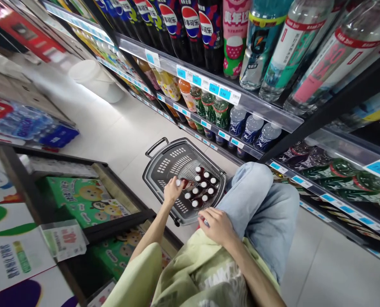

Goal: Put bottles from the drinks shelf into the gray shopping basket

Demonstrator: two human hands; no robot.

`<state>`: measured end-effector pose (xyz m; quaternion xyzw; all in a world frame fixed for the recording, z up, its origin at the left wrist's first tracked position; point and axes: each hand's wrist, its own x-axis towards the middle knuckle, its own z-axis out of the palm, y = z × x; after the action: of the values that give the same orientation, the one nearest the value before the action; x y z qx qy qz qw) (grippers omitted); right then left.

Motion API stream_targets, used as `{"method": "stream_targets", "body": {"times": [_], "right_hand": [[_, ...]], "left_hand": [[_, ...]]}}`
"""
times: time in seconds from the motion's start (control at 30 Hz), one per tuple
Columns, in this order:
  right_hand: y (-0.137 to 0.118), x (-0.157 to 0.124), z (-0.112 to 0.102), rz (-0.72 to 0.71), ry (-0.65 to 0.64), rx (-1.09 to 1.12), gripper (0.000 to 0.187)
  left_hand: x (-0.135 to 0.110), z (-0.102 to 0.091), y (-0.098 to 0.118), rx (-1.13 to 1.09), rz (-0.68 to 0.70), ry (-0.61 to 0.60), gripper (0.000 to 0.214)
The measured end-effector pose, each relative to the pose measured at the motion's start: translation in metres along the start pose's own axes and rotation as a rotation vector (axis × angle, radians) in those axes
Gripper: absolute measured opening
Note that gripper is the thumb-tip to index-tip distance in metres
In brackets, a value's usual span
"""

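A dark shopping basket (164,164) stands on the floor in front of me with its handle swung to the far side. Inside it, several dark bottles (204,184) with white caps are grouped upright toward the right. My left hand (172,191) reaches over the basket and is closed around the neck of a similar white-capped bottle (184,184), left of the group. My right hand (219,225) rests on my lap by the bent knee, near the basket's close edge. Its fingers lie loosely extended; their tips are partly hidden.
Drink shelves (266,108) run along the right, with cola bottles (191,25) on an upper level and smaller bottles (252,128) lower. At left stands a dark display frame (119,224) with green boxes (77,196). A white bucket (95,79) sits farther down the aisle.
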<state>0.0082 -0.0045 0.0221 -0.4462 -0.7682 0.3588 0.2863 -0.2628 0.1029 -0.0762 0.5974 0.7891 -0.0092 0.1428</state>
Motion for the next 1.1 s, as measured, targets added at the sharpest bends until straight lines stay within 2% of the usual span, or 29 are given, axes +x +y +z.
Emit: {"method": "stream_targets", "body": {"times": [0.13, 0.3, 0.4, 0.53, 0.7, 0.83, 0.97, 1.1], "right_hand": [[0.000, 0.002, 0.002, -0.004, -0.006, -0.046, 0.011], [-0.002, 0.005, 0.003, 0.004, 0.000, -0.123, 0.011], [-0.001, 0.009, 0.004, 0.001, 0.005, -0.186, 0.013], [0.002, 0.011, 0.005, 0.016, 0.027, -0.225, 0.014], [0.003, 0.012, 0.007, 0.060, 0.023, -0.238, 0.015], [0.003, 0.014, 0.011, 0.063, 0.016, -0.244, 0.016], [0.003, 0.016, 0.015, 0.055, 0.014, -0.259, 0.016], [0.005, 0.016, 0.017, 0.047, 0.040, -0.282, 0.013]], "left_hand": [[0.022, 0.044, -0.006, 0.065, -0.030, -0.202, 0.032], [0.031, 0.089, -0.003, 0.106, -0.020, -0.338, 0.031], [0.040, 0.111, 0.003, 0.112, -0.005, -0.389, 0.035], [0.052, 0.129, 0.008, 0.096, -0.017, -0.436, 0.037], [0.053, 0.142, 0.009, 0.041, -0.070, -0.452, 0.040], [0.048, 0.144, 0.013, -0.025, -0.090, -0.390, 0.043], [0.036, 0.132, 0.030, -0.116, -0.074, -0.232, 0.052], [-0.002, 0.112, 0.068, -0.301, 0.033, -0.036, 0.051]]}}
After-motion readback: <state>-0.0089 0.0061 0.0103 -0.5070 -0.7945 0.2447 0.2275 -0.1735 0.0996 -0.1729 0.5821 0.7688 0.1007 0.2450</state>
